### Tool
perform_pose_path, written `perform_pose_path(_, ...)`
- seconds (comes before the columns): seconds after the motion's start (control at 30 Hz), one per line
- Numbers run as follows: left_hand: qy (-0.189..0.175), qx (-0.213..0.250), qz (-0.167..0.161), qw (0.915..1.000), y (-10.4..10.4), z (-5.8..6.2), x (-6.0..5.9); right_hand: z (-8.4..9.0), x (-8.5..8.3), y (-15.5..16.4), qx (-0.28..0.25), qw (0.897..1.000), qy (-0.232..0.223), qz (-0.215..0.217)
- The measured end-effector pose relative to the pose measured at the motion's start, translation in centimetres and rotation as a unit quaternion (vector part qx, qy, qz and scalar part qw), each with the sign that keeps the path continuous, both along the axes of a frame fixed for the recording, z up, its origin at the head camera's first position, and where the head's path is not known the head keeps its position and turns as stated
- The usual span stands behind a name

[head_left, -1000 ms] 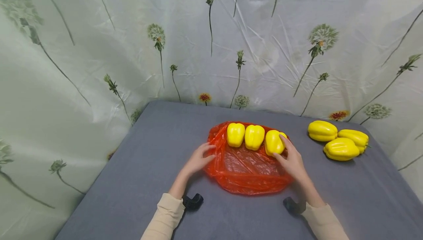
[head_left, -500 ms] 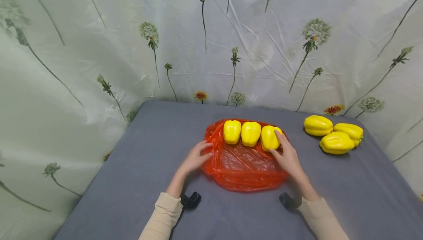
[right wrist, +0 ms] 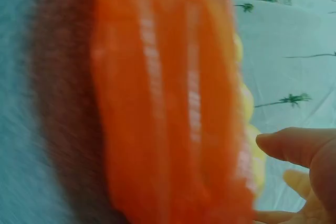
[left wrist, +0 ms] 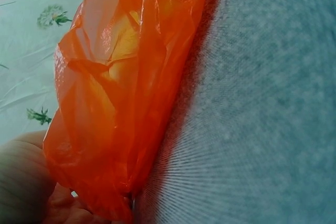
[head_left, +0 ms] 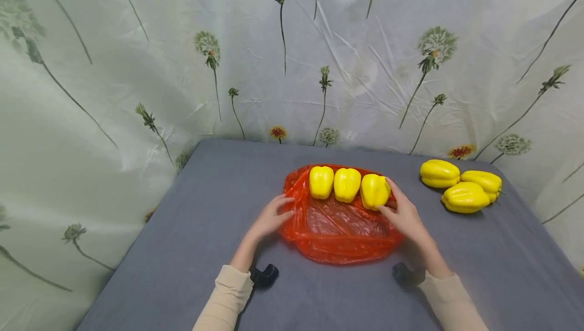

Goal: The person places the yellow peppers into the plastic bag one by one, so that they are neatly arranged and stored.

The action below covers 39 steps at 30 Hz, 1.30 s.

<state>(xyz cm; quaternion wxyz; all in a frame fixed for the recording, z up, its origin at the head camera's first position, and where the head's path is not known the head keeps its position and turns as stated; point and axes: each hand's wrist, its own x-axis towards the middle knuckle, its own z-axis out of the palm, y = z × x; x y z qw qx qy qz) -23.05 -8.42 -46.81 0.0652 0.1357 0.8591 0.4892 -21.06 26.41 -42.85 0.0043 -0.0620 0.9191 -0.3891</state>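
An orange plastic bag point(head_left: 335, 229) lies flat on the grey table point(head_left: 191, 240). Three yellow peppers point(head_left: 347, 184) sit in a row on its far part. My left hand point(head_left: 270, 218) holds the bag's bunched left edge between thumb and fingers; in the left wrist view the orange plastic bag point(left wrist: 115, 103) stands up next to my palm. My right hand point(head_left: 403, 214) rests at the bag's right side, fingers straight along the rightmost pepper point(head_left: 375, 191) and thumb below it. The right wrist view is blurred and shows the bag point(right wrist: 168, 103) and my spread thumb.
Three more yellow peppers point(head_left: 463, 196) lie in a cluster on the table at the far right. A floral plastic sheet point(head_left: 292, 57) hangs as a backdrop behind and to the left. Black wrist mounts point(head_left: 264, 275) show by my sleeves.
My right hand has slid slightly right along the rightmost pepper. The left hand stays at the bag's left edge. The peppers have barely moved.
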Motion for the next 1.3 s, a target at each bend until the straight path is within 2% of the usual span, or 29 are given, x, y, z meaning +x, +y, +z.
perform_pose_path(0.17, -0.001, -0.006, -0.002, 1.0, -0.1, -0.2, 0.0, 1.0, 0.5, 0.7, 0.008, 1.0, -0.013, 0.001)
perform_pose_path(0.33, 0.003, 0.0, -0.005, 1.0, -0.1, 0.0, -0.2, 2.0, 0.7, 1.9, 0.005, 1.0, -0.003, -0.013)
perform_pose_path(0.53, 0.005, 0.0, -0.004, 1.0, -0.1, 0.1, -0.3, 3.0, 1.3, 3.7, -0.012, 0.999, 0.005, -0.052)
perform_pose_path(0.67, -0.004, 0.001, -0.003, 1.0, -0.2, -0.2, -0.1, 3.1, 1.5, 4.9, -0.026, 0.996, 0.009, -0.083)
perform_pose_path(0.9, 0.008, 0.003, -0.001, 1.0, -0.1, -0.1, -0.4, 3.4, 1.5, 7.3, -0.058, 0.989, 0.011, -0.134)
perform_pose_path(1.13, 0.001, -0.003, -0.006, 1.0, -0.2, -0.4, -0.2, 3.5, 2.4, 9.9, -0.056, 0.975, -0.002, -0.214)
perform_pose_path(1.3, -0.005, 0.001, -0.009, 0.9999, -0.2, -0.2, -0.2, 3.6, 2.6, 11.2, -0.052, 0.955, -0.007, -0.29)
